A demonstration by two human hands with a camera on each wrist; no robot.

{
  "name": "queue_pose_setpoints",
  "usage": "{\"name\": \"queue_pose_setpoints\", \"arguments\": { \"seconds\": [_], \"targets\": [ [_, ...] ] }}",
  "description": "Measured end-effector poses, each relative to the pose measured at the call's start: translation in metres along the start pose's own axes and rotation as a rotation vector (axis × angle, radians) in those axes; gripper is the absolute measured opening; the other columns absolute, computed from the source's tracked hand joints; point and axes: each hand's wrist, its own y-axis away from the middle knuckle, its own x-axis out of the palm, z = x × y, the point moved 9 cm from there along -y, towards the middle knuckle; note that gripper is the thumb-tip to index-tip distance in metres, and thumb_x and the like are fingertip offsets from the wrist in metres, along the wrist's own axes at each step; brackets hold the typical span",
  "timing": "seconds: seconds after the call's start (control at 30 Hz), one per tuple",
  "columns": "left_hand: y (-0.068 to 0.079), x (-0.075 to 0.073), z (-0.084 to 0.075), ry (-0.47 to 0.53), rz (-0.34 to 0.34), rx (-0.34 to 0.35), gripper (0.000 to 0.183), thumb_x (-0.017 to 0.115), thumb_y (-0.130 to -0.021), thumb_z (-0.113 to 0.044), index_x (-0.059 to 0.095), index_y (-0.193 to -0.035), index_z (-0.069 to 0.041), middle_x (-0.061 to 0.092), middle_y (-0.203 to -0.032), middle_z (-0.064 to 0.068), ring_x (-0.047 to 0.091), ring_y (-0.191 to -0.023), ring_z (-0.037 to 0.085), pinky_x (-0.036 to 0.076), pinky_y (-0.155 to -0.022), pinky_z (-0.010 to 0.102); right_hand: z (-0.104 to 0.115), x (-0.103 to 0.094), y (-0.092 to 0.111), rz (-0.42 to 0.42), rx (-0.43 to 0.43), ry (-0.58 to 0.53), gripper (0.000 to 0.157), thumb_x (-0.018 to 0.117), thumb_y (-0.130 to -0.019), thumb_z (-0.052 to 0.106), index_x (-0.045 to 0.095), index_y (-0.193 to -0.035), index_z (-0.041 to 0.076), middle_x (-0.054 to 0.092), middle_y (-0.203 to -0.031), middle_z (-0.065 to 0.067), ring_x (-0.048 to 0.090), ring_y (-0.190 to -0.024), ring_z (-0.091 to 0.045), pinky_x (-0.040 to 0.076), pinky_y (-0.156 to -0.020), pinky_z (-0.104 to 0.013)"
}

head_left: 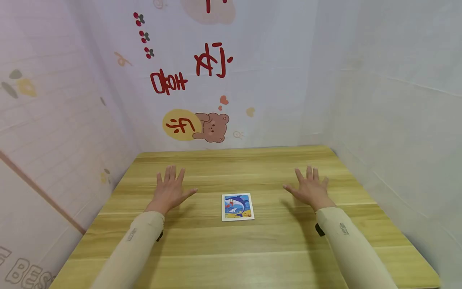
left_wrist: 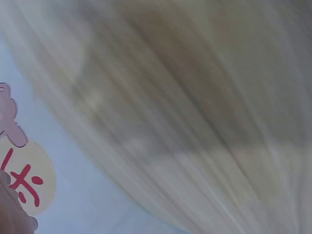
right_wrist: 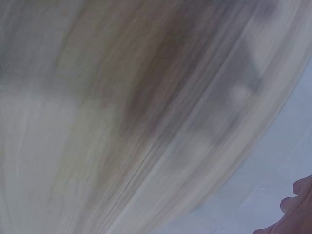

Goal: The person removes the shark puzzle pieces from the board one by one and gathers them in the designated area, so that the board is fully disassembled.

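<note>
A square picture puzzle (head_left: 238,207) with a white border lies flat on the wooden table (head_left: 238,253); it shows a blue shark-like fish over yellow sand. My left hand (head_left: 169,192) is to its left, fingers spread and straight, holding nothing. On the other side, my right hand (head_left: 310,189) is likewise spread with straight fingers, apart from the picture. Both hands cast shadows on the wood. In the left wrist view only part of the left hand (left_wrist: 13,214) shows at the lower left corner; some fingertips of the right hand (right_wrist: 292,214) appear at the right wrist view's lower right.
White fabric walls enclose the table at the back, the left (head_left: 43,120) and the right (head_left: 404,120). The back wall (head_left: 274,80) carries red characters and a printed bear (head_left: 213,127). Wood lies bare around the picture.
</note>
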Motion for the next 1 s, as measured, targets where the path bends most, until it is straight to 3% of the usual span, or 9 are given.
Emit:
{"name": "queue_pose_setpoints", "arguments": {
  "seconds": [0.3, 0.63, 0.87, 1.0],
  "targets": [
    [-0.019, -0.011, -0.036, 0.133, -0.006, 0.003, 0.09, 0.047, -0.094, -0.068, 0.028, -0.156, -0.005, 0.013, -0.16, 0.028, 0.006, -0.147, 0.045, 0.002, -0.112, 0.068, 0.015, -0.007, -0.009, 0.019, 0.008, -0.03, 0.08, 0.041, -0.1, 0.06, 0.024, -0.156, 0.005, 0.008, -0.156, -0.036, 0.004, -0.143, -0.056, 0.004, -0.101, -0.08],
    [-0.027, 0.0, -0.077, 0.349, -0.004, -0.055, 0.086, 0.052, -0.094, -0.064, 0.03, -0.156, -0.008, 0.022, -0.16, 0.022, 0.014, -0.148, 0.04, 0.007, -0.114, 0.064, 0.035, -0.004, -0.018, 0.019, -0.016, -0.098, 0.065, 0.041, -0.106, 0.043, 0.025, -0.157, 0.006, 0.011, -0.157, -0.035, 0.008, -0.143, -0.054, 0.011, -0.107, -0.074],
    [-0.026, 0.014, -0.107, 0.529, -0.046, -0.097, 0.079, 0.062, -0.092, -0.056, 0.039, -0.152, -0.009, 0.033, -0.156, 0.02, 0.026, -0.145, 0.038, 0.014, -0.114, 0.062, 0.055, -0.003, -0.023, -0.016, -0.041, -0.167, 0.058, 0.047, -0.106, 0.028, 0.029, -0.155, 0.003, 0.023, -0.153, -0.035, 0.026, -0.137, -0.055, 0.03, -0.102, -0.07],
    [-0.024, 0.021, -0.123, 0.591, -0.058, -0.121, 0.075, 0.065, -0.092, -0.052, 0.043, -0.15, -0.009, 0.037, -0.154, 0.019, 0.03, -0.143, 0.037, 0.018, -0.113, 0.06, 0.066, 0.006, -0.026, -0.011, -0.034, -0.251, 0.056, 0.049, -0.105, 0.025, 0.031, -0.154, 0.003, 0.028, -0.152, -0.033, 0.032, -0.135, -0.053, 0.033, -0.103, -0.066]
  ]
}}
